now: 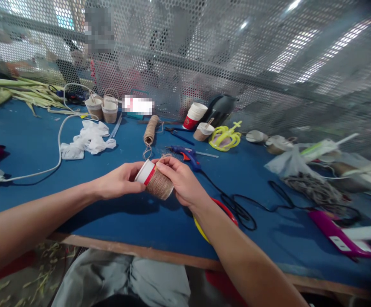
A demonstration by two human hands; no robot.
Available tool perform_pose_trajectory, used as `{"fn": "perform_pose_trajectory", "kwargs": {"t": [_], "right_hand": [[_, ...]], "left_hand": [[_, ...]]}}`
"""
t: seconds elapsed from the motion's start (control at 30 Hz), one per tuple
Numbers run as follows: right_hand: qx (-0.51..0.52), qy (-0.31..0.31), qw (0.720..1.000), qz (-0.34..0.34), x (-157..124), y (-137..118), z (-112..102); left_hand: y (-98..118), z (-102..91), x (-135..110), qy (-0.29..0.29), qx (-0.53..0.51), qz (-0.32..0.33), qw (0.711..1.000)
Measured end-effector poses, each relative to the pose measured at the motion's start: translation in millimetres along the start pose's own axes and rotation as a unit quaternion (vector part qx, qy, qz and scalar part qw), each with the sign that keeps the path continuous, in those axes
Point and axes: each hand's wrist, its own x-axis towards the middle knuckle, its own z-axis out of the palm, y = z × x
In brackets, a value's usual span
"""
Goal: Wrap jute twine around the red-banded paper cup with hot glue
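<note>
Between my two hands a paper cup [158, 183] lies tilted on its side above the table, its lower part wrapped in brown twine and a red and white band bare near the rim. My left hand [121, 180] grips the rim end. My right hand [181, 177] holds the twine-wrapped side, thumb on top, with a strand of twine by its fingers. A twine spool [151, 129] lies just beyond the cup, its loose end trailing toward my hands. Close to my right hand rests a blue glue gun [187, 156] with a black cord.
Twine-wrapped cups [110, 111] stand at the back left near crumpled white tissue [89, 140]. Behind the glue gun are pliers [179, 135], stacked paper cups [194, 115] and a yellow crown-shaped piece [225, 138]. Scissors [201, 228] lie under my right forearm; a perforated metal screen [172, 59] borders the back.
</note>
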Motion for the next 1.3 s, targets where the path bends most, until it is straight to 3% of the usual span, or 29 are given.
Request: {"fn": "perform_pose_trajectory", "kwargs": {"t": [0.4, 0.7, 0.9, 1.3], "right_hand": [[-0.022, 0.000, 1.000, -0.016, 0.1, 1.2, 0.5], [-0.088, -0.002, 0.994, -0.071, -1.8, -2.1, 2.9], [-0.044, -0.010, 0.997, -0.059, -4.8, -7.1, 4.0], [-0.030, -0.013, 0.997, -0.066, -6.5, -10.5, 5.2]], "left_hand": [[-1.7, 0.1, 0.5, 0.003, 0.000, -0.005, 1.000], [-9.0, 10.3, 5.0, 0.107, 0.009, 0.001, 0.994], [-6.8, 11.2, 5.4, 0.102, 0.008, 0.017, 0.995], [21.3, 8.6, 17.3, 0.096, -0.097, -0.102, 0.985]]}}
